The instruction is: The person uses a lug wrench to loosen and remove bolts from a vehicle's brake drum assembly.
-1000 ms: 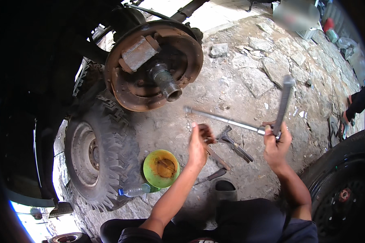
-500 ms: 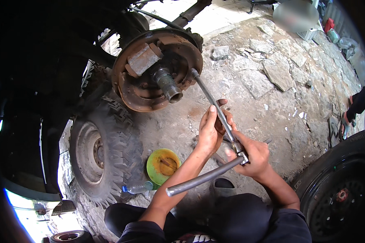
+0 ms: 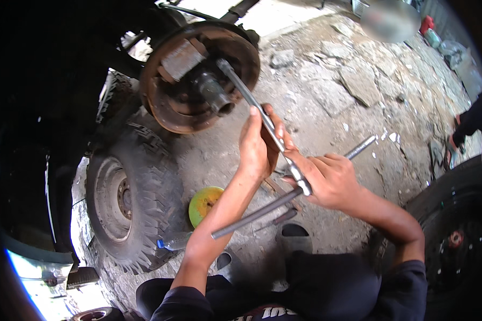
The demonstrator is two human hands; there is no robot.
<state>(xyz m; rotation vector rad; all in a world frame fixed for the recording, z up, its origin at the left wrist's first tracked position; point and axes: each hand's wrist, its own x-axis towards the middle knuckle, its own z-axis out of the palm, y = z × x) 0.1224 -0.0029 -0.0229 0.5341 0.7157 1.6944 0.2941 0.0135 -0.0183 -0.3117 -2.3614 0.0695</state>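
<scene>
The wrench (image 3: 248, 97) tip has shifted farther left, inside the rusty plate's (image 3: 168, 117) outline; left hand (image 3: 257, 147) and right hand (image 3: 331, 179) grips curl round it.

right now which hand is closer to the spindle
Left. The left hand is just below and right of the spindle in the picture, at the wrench shaft; the right hand is farther down and right, at the crossbar.

Pale block lettering (image 3: 273, 312) is showing, partly cut off, on the dark shirt (image 3: 251, 312), left of the black wheel (image 3: 458, 235); fainter marks (image 3: 383, 247) are lining that wheel's sidewall, too blurred to read.
</scene>
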